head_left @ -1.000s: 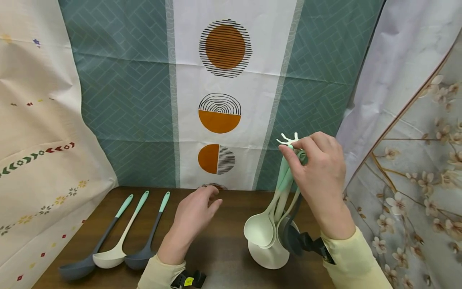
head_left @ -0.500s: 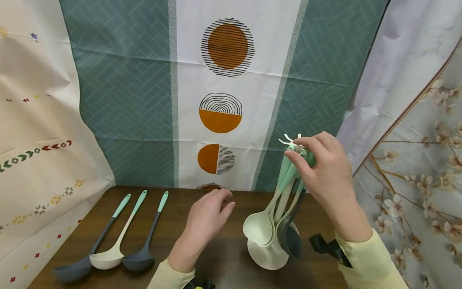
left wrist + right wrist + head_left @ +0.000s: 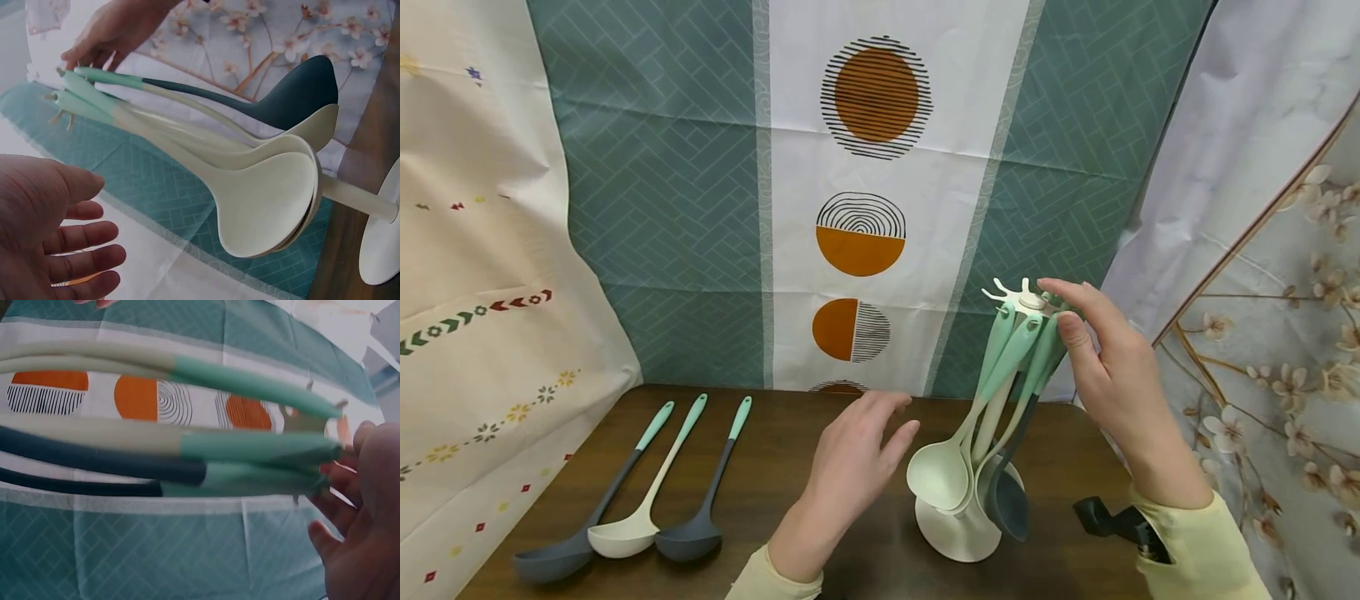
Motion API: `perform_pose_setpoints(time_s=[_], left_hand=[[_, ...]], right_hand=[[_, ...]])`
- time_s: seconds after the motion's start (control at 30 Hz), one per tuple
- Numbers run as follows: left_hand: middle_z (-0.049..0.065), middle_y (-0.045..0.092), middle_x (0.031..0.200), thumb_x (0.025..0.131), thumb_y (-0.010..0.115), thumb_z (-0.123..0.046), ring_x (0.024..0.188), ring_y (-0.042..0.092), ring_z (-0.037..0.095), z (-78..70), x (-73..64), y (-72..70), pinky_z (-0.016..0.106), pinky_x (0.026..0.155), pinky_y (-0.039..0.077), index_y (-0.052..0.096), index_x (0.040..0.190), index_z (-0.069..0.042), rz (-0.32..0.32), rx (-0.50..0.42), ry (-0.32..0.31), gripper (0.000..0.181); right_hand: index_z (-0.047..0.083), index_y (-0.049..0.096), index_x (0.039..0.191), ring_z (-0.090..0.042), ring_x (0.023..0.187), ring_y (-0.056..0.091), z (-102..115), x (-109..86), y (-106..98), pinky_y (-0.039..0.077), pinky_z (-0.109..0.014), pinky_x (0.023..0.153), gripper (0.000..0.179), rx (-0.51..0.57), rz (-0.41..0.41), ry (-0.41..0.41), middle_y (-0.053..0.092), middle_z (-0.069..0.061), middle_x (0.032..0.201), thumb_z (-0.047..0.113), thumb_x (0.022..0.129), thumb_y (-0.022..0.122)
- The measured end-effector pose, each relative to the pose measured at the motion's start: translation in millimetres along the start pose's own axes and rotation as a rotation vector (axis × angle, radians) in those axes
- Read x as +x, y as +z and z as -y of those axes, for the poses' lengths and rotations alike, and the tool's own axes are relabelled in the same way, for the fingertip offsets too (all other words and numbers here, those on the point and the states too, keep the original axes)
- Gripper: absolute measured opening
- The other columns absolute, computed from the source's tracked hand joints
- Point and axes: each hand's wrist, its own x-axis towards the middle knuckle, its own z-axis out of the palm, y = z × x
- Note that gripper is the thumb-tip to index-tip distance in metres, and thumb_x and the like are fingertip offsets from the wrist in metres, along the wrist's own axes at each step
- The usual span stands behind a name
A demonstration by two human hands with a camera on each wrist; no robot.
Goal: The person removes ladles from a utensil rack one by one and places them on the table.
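Note:
A white utensil stand (image 3: 958, 540) with hooks (image 3: 1000, 292) at its top stands right of centre in the head view. Several mint-handled ladles hang from it, among them a cream ladle (image 3: 938, 475) in front and a dark ladle (image 3: 1009, 504) to the right. My right hand (image 3: 1116, 367) is at the hanging handles, thumb and forefinger apart around the handle ends (image 3: 312, 450). Its fingers look loose in the right wrist view. My left hand (image 3: 861, 454) hovers left of the stand, holding nothing, fingers spread in the left wrist view.
On the brown table's left side lie three ladles: a dark ladle (image 3: 553, 562), a cream ladle (image 3: 625, 537) and another dark ladle (image 3: 688, 542). Behind hangs a green and white cloth (image 3: 662, 208). A floral curtain (image 3: 1285, 358) borders the right side.
My right hand has drawn back to the right from the top of the stand, uncovering hooks and handle ends. My left hand has moved right, toward the stand.

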Motion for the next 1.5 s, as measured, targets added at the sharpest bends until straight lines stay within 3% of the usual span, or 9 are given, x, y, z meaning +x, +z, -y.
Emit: perform_pose_setpoints(time_s=[0.13, 0.23, 0.4, 0.57, 0.83, 1.07, 1.5], left_hand=[[-0.003, 0.076, 0.116, 0.100, 0.086, -0.024, 0.104, 0.072, 0.015, -1.1, -0.7, 4.9, 0.039, 0.082, 0.061, 0.077, 0.125, -0.016, -0.007, -0.023, 0.034, 0.028], [-0.003, 0.075, 0.115, 0.100, 0.086, -0.024, 0.105, 0.071, 0.013, -2.2, -1.7, 7.9, 0.038, 0.082, 0.061, 0.076, 0.126, -0.016, -0.005, -0.039, 0.049, 0.029], [-0.002, 0.076, 0.116, 0.099, 0.086, -0.023, 0.106, 0.071, 0.013, -3.7, -0.8, 9.7, 0.038, 0.084, 0.061, 0.076, 0.127, -0.015, -0.013, -0.066, 0.050, 0.030], [-0.002, 0.076, 0.118, 0.100, 0.085, -0.024, 0.108, 0.071, 0.014, -6.6, 2.6, 10.7, 0.040, 0.087, 0.060, 0.076, 0.128, -0.014, -0.009, -0.085, 0.049, 0.031], [-0.001, 0.075, 0.120, 0.102, 0.084, -0.026, 0.111, 0.072, 0.017, -10.9, 8.7, 14.7, 0.042, 0.090, 0.060, 0.075, 0.132, -0.014, 0.027, -0.095, 0.038, 0.034], [-0.002, 0.075, 0.122, 0.101, 0.085, -0.028, 0.111, 0.072, 0.017, -8.6, 12.3, 23.0, 0.041, 0.089, 0.061, 0.074, 0.132, -0.016, 0.072, -0.106, 0.021, 0.035], [-0.004, 0.076, 0.120, 0.099, 0.087, -0.026, 0.111, 0.073, 0.016, -4.1, 14.8, 28.4, 0.042, 0.090, 0.061, 0.076, 0.127, -0.016, 0.053, -0.105, 0.029, 0.031]], right_hand=[[0.011, 0.070, 0.147, -0.011, 0.149, 0.052, -11, -0.6, -3, 0.037, -0.021, 0.118, 0.036, 0.091, 0.045, -0.006, 0.066, -0.008, 0.153, 0.006, 0.116, 0.054], [0.006, 0.074, 0.141, -0.012, 0.148, 0.053, -16, -0.5, -2, 0.035, -0.029, 0.125, 0.032, 0.125, 0.046, -0.055, 0.069, -0.010, 0.148, 0.005, 0.115, 0.056], [0.005, 0.078, 0.135, -0.014, 0.142, 0.061, -18, 5.1, 4, 0.031, -0.045, 0.129, 0.027, 0.087, -0.004, -0.136, 0.075, -0.012, 0.137, 0.009, 0.113, 0.061], [0.005, 0.080, 0.131, -0.012, 0.137, 0.065, -16, 7.2, 11, 0.033, -0.048, 0.128, 0.028, 0.048, -0.066, -0.178, 0.078, -0.013, 0.132, 0.018, 0.114, 0.062], [0.008, 0.082, 0.128, -0.031, 0.128, 0.068, -3, 7.1, 20, 0.036, -0.049, 0.126, 0.039, -0.042, -0.137, -0.180, 0.079, -0.010, 0.130, 0.035, 0.114, 0.059], [0.008, 0.083, 0.126, -0.031, 0.124, 0.069, 5, 4.6, 26, 0.038, -0.046, 0.124, 0.036, -0.060, -0.188, -0.150, 0.080, -0.009, 0.126, 0.035, 0.113, 0.062], [0.009, 0.085, 0.123, -0.037, 0.120, 0.068, 19, 8.8, 36, 0.043, -0.048, 0.114, 0.044, -0.168, -0.243, -0.150, 0.081, -0.010, 0.119, 0.044, 0.112, 0.061]])
